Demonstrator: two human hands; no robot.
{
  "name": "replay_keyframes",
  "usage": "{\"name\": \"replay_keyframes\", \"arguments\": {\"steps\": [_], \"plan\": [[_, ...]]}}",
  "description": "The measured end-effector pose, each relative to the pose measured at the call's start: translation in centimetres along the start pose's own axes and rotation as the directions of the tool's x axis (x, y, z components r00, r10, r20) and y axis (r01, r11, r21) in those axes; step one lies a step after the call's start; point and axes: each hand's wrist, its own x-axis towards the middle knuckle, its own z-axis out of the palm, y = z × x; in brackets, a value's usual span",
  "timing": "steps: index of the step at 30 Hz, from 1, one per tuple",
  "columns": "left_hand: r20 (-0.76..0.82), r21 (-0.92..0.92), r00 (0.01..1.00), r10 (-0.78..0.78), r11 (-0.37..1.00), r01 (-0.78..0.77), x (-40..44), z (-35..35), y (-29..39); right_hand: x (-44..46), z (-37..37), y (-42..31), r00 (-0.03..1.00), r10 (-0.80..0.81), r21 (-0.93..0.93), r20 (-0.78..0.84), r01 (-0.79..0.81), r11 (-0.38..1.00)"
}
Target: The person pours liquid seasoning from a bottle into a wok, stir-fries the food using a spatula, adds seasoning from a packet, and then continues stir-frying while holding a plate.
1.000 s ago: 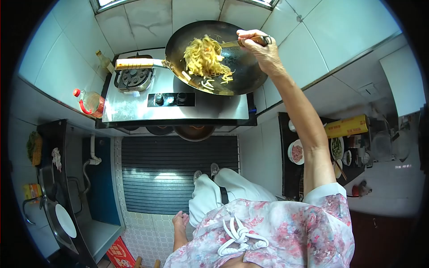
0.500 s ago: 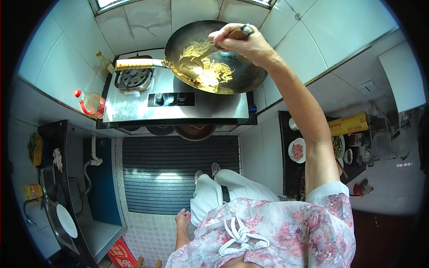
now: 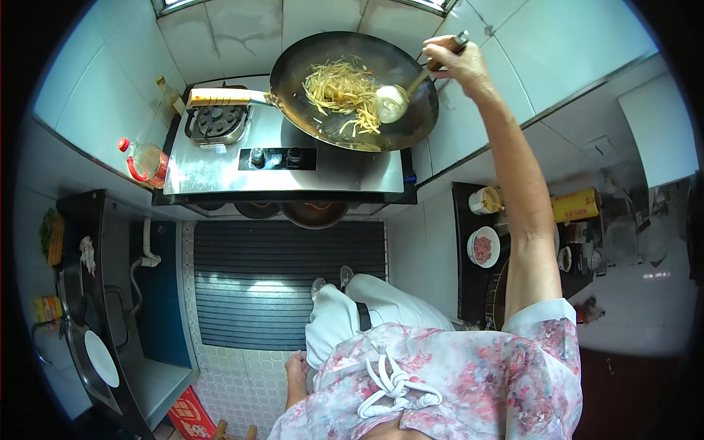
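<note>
Across the wok (image 3: 396, 62), the ladle (image 3: 391, 105) has shifted rightward, clamped in right fingers (image 3: 441, 53); left fingers (image 3: 295, 361) unclear.

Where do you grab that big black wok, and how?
Probably by its long, wooden-looking handle, with the left hand coming in from the left and wrapping round it: it's straight and sticks out left from the wok, while the right hand holds the ladle.

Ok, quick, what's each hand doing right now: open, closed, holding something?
Left hand: low beside the loose white trousers; open or closed can't be told.
Right hand: closed, holding a brown-handled metal ladle with a round bowl.
</note>
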Motion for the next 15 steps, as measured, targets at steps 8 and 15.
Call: {"name": "replay_keyframes", "arguments": {"steps": [8, 15], "plan": [[-0.026, 0.113, 0.999, 0.019, 0.993, -0.016, -1.5, 0.3, 1.6, 1.3, -4.1, 4.7, 0.936, 0.337, 0.138, -0.103, -0.322, 0.937], [0.093, 0.018, 0.993, 0.074, 0.997, -0.076, 1.1, 1.4, 3.0, -0.2, 8.7, 10.2, 0.856, 0.517, 0.796, -0.003, -0.311, 0.519]]}}
